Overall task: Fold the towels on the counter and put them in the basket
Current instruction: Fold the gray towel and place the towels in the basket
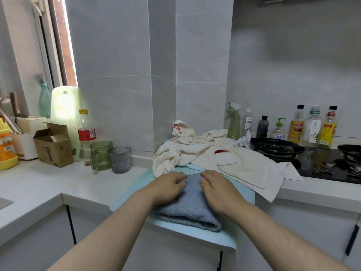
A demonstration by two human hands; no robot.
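While my left hand (168, 187) and right hand (219, 190) press flat, fingers (176, 177) together, the folded grey towel (188, 211) shows little of its far edge.

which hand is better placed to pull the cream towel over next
Probably the right hand: it and the left hand both press the folded blue towel, but most of the cream towel lies on the right hand's side.

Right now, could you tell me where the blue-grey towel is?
Head view, lower centre: the blue-grey towel lies on the pale mat under the left hand and right hand, in front of the cream towels.
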